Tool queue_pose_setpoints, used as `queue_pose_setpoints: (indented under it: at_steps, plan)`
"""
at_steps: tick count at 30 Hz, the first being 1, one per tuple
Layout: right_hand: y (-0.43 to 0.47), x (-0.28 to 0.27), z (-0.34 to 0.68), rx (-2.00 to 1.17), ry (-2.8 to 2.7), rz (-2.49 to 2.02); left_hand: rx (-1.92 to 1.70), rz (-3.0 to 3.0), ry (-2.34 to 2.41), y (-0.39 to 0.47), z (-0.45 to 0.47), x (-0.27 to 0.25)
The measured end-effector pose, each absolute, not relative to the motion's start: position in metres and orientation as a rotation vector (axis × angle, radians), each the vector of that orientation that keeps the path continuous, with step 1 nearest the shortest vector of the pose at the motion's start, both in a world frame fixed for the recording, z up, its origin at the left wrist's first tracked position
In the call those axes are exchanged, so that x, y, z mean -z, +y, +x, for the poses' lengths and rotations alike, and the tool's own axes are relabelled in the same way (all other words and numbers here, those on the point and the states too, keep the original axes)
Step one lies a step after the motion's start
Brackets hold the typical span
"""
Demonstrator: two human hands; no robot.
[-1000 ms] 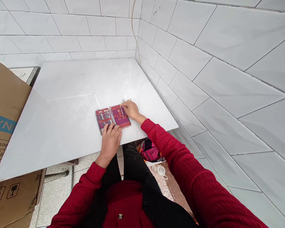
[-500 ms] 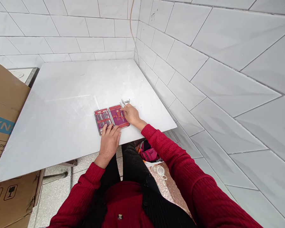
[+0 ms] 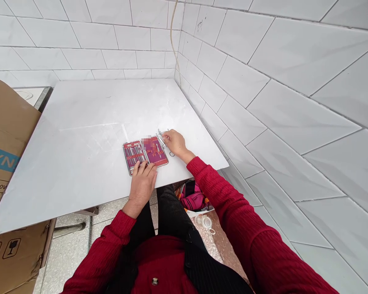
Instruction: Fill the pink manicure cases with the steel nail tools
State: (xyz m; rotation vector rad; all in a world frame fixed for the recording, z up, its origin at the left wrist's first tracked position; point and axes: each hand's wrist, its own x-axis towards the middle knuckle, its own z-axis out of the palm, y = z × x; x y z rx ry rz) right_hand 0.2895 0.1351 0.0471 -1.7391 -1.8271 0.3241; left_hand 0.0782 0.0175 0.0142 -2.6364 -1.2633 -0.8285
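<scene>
A manicure set case (image 3: 162, 160) lies open on the white table, red and purple inside. Its left half holds a row of slim metal tools (image 3: 135, 153) under red straps; a few small tools sit in the right half. My left hand (image 3: 143, 183) rests its spread fingers on the case's near edge, by the fold. Just past the case's right edge, my right hand (image 3: 175, 143) has its fingertips pinched together over silvery metal tools (image 3: 160, 139). Exactly what the pinch holds is too small to tell. A dark finger ring of a tool (image 3: 172, 154) shows below that hand.
The white table (image 3: 86, 106) meets tiled walls behind and at the right. Cardboard boxes (image 3: 9, 122) stand at the left. Below the near edge are a bag with pink cloth (image 3: 193, 200) and a clear plastic lid (image 3: 206, 222). A thin cable (image 3: 172, 36) hangs in the corner.
My right hand has moved off the case's right half, slightly right and up, to the loose metal tools beside it. My left hand stays on the case's near edge.
</scene>
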Motion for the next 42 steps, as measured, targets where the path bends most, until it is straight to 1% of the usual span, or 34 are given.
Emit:
queue_pose_setpoints:
  at_steps: [6, 15, 24, 30, 37, 39, 42]
  plan:
    - [0.138, -0.058, 0.289, -0.369, -1.906, -1.921, 0.813, -2.631, -1.251, 0.018, 0.078, -0.013]
    - [0.137, -0.058, 0.296, -0.260, -1.904, -2.091, 0.841, -2.649, -1.257, 0.018, 0.078, -0.014]
    - [0.133, -0.065, 0.316, -0.325, -1.986, -2.034, 0.867, -2.663, -1.263, 0.019, 0.078, -0.013]
    - [0.137, -0.065, 0.328, -0.235, -2.078, -2.032, 0.871, -2.657, -1.248, 0.020, 0.077, -0.013]
    - [0.148, -0.066, 0.337, -0.123, -2.306, -1.861, 0.885, -2.684, -1.258, 0.019, 0.077, -0.013]
    - [0.147, -0.070, 0.340, -0.094, -2.318, -1.882, 0.895, -2.687, -1.266, 0.019, 0.078, -0.013]
    - [0.144, -0.076, 0.345, -0.122, -2.193, -1.997, 0.892, -2.689, -1.274, 0.019, 0.078, -0.013]
